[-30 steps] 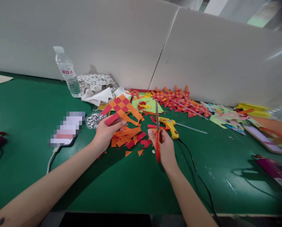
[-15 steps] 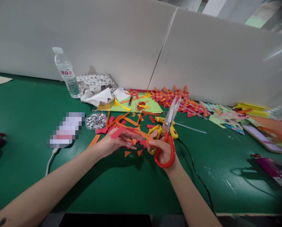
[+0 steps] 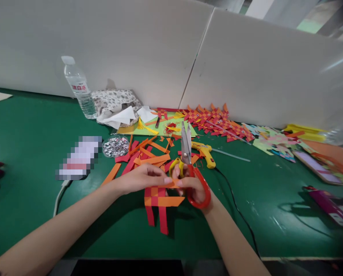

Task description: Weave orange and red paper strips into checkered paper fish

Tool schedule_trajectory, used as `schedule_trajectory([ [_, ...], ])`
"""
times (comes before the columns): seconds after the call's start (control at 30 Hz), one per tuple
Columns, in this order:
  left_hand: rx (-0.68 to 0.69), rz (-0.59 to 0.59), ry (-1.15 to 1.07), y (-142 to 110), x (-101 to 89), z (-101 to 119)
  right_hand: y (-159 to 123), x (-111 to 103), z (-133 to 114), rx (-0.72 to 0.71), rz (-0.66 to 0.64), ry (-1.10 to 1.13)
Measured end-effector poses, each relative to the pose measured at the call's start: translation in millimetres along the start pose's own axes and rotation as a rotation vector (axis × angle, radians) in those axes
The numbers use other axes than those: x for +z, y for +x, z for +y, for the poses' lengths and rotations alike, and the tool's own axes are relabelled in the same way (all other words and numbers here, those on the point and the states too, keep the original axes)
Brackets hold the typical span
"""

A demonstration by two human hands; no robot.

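My left hand (image 3: 144, 178) is closed on a woven paper piece (image 3: 154, 197) in red and orange checks, pinching its upper edge. Two red strips hang from it, and an orange strip sticks out to the right. My right hand (image 3: 195, 188) keeps scissors (image 3: 185, 151) with red and yellow handles hooked on the fingers, blades pointing up and a little apart at the tips. Its thumb and fingers also pinch the upper orange strip, close to my left fingertips. Behind my hands lie loose red and orange paper strips (image 3: 151, 156).
A yellow glue gun (image 3: 204, 151) with a black cord lies right of the scissors. Woven paper fish (image 3: 217, 119) are heaped against the partition. Left are a dish of googly eyes (image 3: 116, 147), a phone (image 3: 81, 157), a water bottle (image 3: 78, 88) and a patterned pouch (image 3: 115, 100).
The woven piece has turned so its checked face shows, with strips hanging down. Both hands have come together at its upper edge, and the scissors have shifted left.
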State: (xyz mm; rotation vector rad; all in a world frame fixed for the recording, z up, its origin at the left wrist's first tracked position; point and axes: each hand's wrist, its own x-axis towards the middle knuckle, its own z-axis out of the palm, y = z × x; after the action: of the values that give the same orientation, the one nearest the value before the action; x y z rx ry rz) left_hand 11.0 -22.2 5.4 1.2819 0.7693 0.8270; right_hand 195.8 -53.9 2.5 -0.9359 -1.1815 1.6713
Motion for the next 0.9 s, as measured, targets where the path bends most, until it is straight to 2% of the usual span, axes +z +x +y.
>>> schedule_trajectory([
  [0.03, -0.031, -0.154, 0.057, -0.3, 0.3, 0.6, 1.2, 1.7, -0.1, 0.004, 0.039, -0.011],
  [0.07, -0.042, -0.227, 0.084, -0.2, 0.3, 1.0, 2.4, 3.3, -0.2, 0.005, 0.082, -0.027],
  [0.13, -0.048, -0.262, 0.055, 1.1, -0.3, 0.7, 5.0, 5.2, -0.1, -0.011, 0.191, -0.053],
  [0.2, -0.045, -0.186, 0.001, 3.3, -1.3, -1.2, 7.2, 4.4, 1.0, -0.044, 0.307, -0.056],
  [0.27, -0.029, -0.029, -0.042, 6.0, -2.6, -3.7, 8.4, 1.3, 2.5, -0.076, 0.377, -0.038],
  [0.4, 0.017, 0.395, -0.148, 11.9, -8.2, -7.8, 7.0, -3.4, 2.0, -0.082, 0.31, -0.01],
  [0.47, 0.044, 0.517, -0.204, 14.3, -11.9, -8.8, 5.5, -1.9, 0.0, -0.062, 0.246, -0.05],
  [0.57, 0.091, 0.571, -0.275, 15.8, -15.5, -9.1, 5.3, 3.1, -0.7, -0.011, 0.189, -0.221],
  [0.7, 0.086, 0.575, -0.347, 15.2, -14.2, -7.4, 8.5, 5.9, 5.2, -0.004, 0.249, -0.48],
  [0.9, 0.056, 0.612, -0.464, 14.6, -13.5, -1.5, 6.6, 6.8, 3.2, -0.06, 0.311, -0.608],
])
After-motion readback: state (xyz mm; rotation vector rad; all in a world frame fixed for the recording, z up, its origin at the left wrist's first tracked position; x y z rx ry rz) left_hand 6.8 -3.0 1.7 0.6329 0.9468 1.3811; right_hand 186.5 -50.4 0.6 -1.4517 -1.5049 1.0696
